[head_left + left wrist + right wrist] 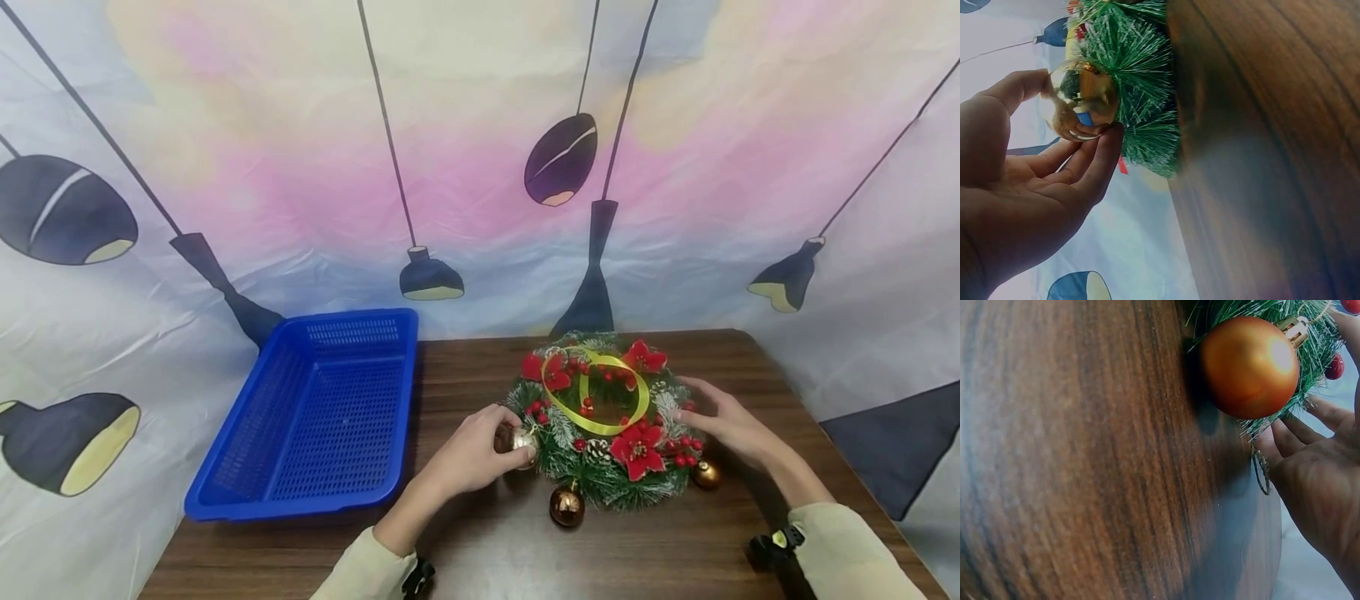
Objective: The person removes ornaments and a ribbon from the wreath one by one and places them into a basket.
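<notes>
- Christmas wreath (603, 421) lying flat on the wooden table (480, 542), right of centre, with red poinsettias, berries, pine cones and a yellow ribbon loop (596, 392) across its middle
- Left hand (472, 454) at the wreath's left edge, thumb and fingers curled round a shiny gold bauble (522, 440) that hangs from the green needles; the left wrist view shows the fingertips (1100, 140) cupping that ball (1085, 103) right against the foliage
- Right hand (723, 421) on the opposite, right edge, fingers fairly straight and resting on the greenery, nothing pinched
- Matte copper bauble (706, 473) just below the right hand, touching the wreath's rim; in the right wrist view it (1250, 365) sits on the table beside the palm (1325, 487)
- Another bronze ball (566, 505) at the wreath's near edge, between the two hands
- Blue plastic basket (225, 492) well to the left, nearer the left hand than the right
</notes>
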Motion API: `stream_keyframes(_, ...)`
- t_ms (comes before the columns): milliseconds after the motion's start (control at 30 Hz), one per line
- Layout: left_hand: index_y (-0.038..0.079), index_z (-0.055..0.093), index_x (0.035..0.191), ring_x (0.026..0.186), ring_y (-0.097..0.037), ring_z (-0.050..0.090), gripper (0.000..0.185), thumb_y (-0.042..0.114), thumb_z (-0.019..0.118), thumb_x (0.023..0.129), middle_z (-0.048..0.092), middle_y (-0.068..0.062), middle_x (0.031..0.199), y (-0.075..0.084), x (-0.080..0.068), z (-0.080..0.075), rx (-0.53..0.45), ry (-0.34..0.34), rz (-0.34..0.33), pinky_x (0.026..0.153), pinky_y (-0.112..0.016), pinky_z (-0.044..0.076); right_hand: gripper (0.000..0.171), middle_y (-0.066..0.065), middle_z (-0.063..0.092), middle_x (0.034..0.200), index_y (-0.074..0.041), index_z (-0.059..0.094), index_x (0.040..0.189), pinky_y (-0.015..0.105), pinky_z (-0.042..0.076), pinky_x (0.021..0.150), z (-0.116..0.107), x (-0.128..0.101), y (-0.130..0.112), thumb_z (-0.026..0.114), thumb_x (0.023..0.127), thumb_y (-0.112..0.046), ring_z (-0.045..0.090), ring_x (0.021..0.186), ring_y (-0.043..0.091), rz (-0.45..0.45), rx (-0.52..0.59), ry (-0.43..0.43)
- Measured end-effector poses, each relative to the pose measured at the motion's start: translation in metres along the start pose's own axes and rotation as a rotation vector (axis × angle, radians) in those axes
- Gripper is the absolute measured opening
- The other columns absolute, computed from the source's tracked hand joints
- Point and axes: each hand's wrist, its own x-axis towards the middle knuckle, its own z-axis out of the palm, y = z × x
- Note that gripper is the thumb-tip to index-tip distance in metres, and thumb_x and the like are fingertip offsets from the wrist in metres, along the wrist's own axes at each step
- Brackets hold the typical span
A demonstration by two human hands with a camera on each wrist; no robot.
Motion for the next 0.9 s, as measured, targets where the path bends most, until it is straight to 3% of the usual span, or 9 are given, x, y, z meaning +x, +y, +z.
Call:
stream_keyframes(333,0.013,0.067,0.125,0.100,-0.013,0.061,0.043,0.045,0.076,0.097,0.064,0.004,0.114,0.015,-0.004,-0.015,-0.012,0.064,0.024,0.086,-0.034,0.054,0.076,0.036,0.025,0.164,0.002,0.029,0.163,0.082,0.034,0.104,-0.001,-0.001,0.001,0.067,0.105,-0.030,0.027,0.145,0.063,0.006,0.010,0.001)
stream_keyframes(633,0.015,0.067,0.124,0.103,-0.011,0.063,0.041,0.042,0.079,0.096,0.064,0.006,0.115,0.028,-0.005,-0.049,-0.017,0.169,0.069,0.091,-0.036,0.057,0.076,0.036,0.026,0.164,0.001,0.029,0.163,0.080,0.036,0.105,-0.002,-0.002,-0.002,0.067,0.105,-0.030,0.029,0.145,0.063,0.016,0.011,0.013)
stream_keyframes(900,0.010,0.066,0.124,0.102,-0.016,0.069,0.041,0.033,0.082,0.095,0.067,0.000,0.114,0.023,-0.013,-0.079,-0.049,0.247,0.030,0.090,-0.041,0.061,0.077,0.036,0.028,0.164,0.001,0.029,0.163,0.081,0.033,0.105,0.003,0.000,-0.005,0.069,0.104,-0.027,0.029,0.144,0.063,0.015,0.023,0.017)
